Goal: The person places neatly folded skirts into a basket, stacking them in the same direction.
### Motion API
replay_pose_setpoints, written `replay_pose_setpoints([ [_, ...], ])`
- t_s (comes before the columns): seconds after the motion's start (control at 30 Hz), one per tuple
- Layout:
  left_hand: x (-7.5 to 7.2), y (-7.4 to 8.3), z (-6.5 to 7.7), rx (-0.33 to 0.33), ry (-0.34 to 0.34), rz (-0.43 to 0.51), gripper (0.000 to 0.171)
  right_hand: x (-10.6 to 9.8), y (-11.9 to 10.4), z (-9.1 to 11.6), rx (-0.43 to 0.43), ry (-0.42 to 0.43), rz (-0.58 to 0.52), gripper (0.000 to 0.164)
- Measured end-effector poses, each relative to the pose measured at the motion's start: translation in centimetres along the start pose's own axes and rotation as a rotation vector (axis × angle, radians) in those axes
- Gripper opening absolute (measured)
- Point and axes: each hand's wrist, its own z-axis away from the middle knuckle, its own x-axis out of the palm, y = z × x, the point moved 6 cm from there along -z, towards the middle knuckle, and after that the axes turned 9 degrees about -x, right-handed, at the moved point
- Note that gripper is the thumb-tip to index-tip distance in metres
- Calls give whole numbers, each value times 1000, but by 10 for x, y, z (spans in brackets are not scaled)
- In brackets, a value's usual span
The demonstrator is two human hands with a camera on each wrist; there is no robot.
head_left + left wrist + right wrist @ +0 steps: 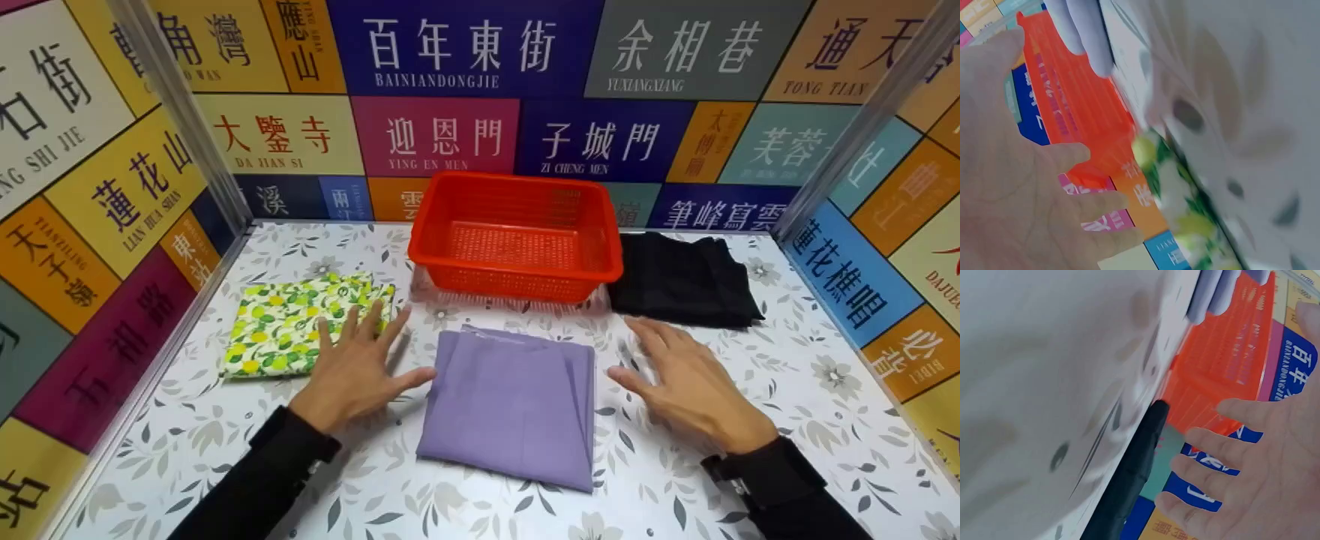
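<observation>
A folded purple cloth (510,412) lies flat on the table between my two hands. My left hand (360,371), fingers spread, hovers left of it over the near right corner of a folded lemon-print cloth (277,330). On the other side my right hand (694,382) is held with its fingers extended, apart from the purple cloth and nearest to a folded black cloth (682,281). Neither palm holds anything; in the wrist views the left fingers (1100,205) and right fingers (1207,472) are stretched out. The purple cloth's edge (1207,292) shows at the top.
A red plastic basket (517,281) with perforated walls stands at the back, beyond the purple cloth and beside the black one. The table (360,487) has a floral cover. Panels with printed place names (442,135) enclose it at the back and both sides.
</observation>
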Motion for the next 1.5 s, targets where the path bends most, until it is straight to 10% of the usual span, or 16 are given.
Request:
replay_pose_setpoints([
  [0.97,11,71,10,-99,8,4,104,23,-51,-18,50,-132,-146,77],
  [1.5,13,101,1,-138,-40,174,60,28,-70,-32,135,-130,-316,55],
])
